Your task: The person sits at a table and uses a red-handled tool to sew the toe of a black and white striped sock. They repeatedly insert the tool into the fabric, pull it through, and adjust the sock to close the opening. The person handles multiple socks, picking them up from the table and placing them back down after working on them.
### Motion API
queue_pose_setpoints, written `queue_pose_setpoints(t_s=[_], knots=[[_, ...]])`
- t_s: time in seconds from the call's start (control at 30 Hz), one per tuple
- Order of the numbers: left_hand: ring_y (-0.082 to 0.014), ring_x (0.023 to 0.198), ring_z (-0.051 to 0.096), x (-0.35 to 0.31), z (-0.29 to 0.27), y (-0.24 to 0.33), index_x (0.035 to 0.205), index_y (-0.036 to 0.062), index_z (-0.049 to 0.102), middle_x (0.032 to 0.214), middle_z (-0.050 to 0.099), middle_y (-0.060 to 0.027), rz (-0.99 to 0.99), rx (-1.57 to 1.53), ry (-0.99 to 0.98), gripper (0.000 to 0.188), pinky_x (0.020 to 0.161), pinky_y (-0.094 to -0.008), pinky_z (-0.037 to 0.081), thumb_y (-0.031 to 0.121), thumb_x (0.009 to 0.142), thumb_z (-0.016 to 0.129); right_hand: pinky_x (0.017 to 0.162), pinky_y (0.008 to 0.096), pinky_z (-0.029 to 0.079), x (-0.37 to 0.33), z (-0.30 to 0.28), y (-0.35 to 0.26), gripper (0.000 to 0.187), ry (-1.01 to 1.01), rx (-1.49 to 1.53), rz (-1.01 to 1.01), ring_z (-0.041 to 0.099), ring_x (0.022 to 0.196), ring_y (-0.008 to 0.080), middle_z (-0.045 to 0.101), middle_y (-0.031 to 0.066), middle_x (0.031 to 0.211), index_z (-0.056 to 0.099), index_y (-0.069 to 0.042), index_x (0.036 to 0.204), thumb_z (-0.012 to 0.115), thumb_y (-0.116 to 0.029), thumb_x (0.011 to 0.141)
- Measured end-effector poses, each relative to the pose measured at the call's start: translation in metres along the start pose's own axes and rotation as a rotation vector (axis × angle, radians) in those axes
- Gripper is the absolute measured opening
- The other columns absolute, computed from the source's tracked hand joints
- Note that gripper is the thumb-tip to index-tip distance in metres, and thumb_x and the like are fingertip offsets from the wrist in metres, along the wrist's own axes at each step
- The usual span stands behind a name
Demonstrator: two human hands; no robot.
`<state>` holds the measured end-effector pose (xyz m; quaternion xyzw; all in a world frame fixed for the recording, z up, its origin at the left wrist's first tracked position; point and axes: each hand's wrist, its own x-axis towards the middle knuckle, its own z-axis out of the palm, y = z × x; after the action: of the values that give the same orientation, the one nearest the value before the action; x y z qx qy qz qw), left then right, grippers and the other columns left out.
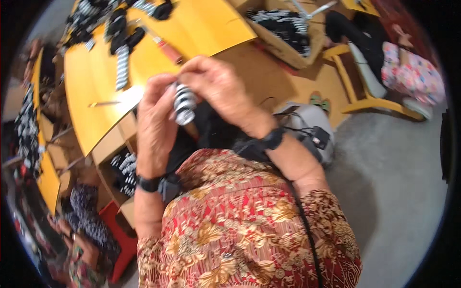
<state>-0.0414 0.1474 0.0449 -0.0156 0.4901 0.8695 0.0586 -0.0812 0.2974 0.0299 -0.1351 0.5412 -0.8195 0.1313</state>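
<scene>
The striped knit (184, 102) lies between both hands: the left hand (159, 103), curled, grips its left side; the right hand (215, 85) pinches its far end.

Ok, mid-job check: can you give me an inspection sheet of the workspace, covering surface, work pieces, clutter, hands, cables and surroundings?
Surface: yellow table, glossy, with a bright glare patch near the left hand.
Work pieces: one striped knitted piece held up; other striped pieces lie loose on the table.
Clutter: red-brown-handled tool and a thin pencil-like stick.
Hands: left hand and right hand both hold the piece near its upper end; exact contact partly hidden.
Cables: black cable along the patterned shirt; dark cords on a grey item at right, details blurred.
Surroundings: open cardboard box of striped pieces; one person upper right, another lower left.
</scene>
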Motion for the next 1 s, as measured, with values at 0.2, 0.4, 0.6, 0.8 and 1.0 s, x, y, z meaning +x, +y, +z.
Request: queue_pose_setpoints(t_s=[0.2, 0.4, 0.6, 0.8, 1.0], knots=[[-0.0017, 0.063, 0.045, 0.006, -0.010, -0.007, 0.105, 0.0052, 0.061, 0.083, 0.057, 0.0034, -0.088, -0.072, 0.023, 0.016, 0.052, -0.0152, 0.035, 0.006, 0.089, 0.065, 0.068, 0.0193, 0.047, -0.001, -0.010, -0.010, 0.010, -0.025, -0.055, 0.061, 0.056, 0.075, 0.0046, 0.061, -0.0015, 0.083, 0.063, -0.001, 0.098, 0.062, -0.007, 0.090], [-0.0035, 0.060, 0.046, 0.002, -0.018, -0.006, 0.103, 0.0039, 0.060, 0.085, 0.060, 0.0002, -0.112, -0.206, 0.046, 0.012, 0.051, -0.0159, 0.038, 0.005, 0.091, 0.063, 0.068, 0.0201, 0.049, 0.002, -0.004, -0.015, 0.011, -0.070, -0.204, 0.120, 0.057, 0.074, 0.0047, 0.065, 0.0006, 0.086, 0.064, 0.000, 0.097, 0.063, -0.005, 0.088], [-0.0021, 0.055, 0.042, -0.010, -0.023, -0.001, 0.114, 0.0045, 0.063, 0.078, 0.056, 0.0046, 0.003, 0.052, -0.038, 0.029, 0.047, -0.0165, 0.034, 0.009, 0.086, 0.069, 0.069, 0.0223, 0.050, 0.006, 0.002, -0.012, 0.008, -0.065, -0.509, -0.036, 0.059, 0.075, 0.0050, 0.064, 0.0009, 0.079, 0.064, 0.001, 0.092, 0.063, -0.003, 0.085], [-0.0028, 0.060, 0.050, -0.029, 0.000, 0.020, 0.129, 0.0045, 0.058, 0.095, 0.066, -0.0008, 0.120, 0.505, -0.242, 0.058, 0.053, -0.0185, 0.041, 0.012, 0.076, 0.079, 0.069, 0.0242, 0.049, -0.012, 0.004, -0.034, 0.008, -0.147, -0.438, -0.146, 0.059, 0.077, 0.0075, 0.063, 0.0027, 0.080, 0.063, 0.000, 0.093, 0.063, -0.003, 0.085], [-0.0030, 0.063, 0.052, -0.031, 0.021, 0.025, 0.126, 0.0063, 0.062, 0.090, 0.069, -0.0021, 0.242, 0.740, -0.453, 0.056, 0.056, -0.0211, 0.043, 0.008, 0.073, 0.080, 0.071, 0.0243, 0.049, -0.028, -0.007, -0.047, 0.009, -0.257, -0.422, -0.123, 0.059, 0.081, 0.0077, 0.063, 0.0019, 0.085, 0.062, -0.001, 0.092, 0.064, -0.008, 0.089]])
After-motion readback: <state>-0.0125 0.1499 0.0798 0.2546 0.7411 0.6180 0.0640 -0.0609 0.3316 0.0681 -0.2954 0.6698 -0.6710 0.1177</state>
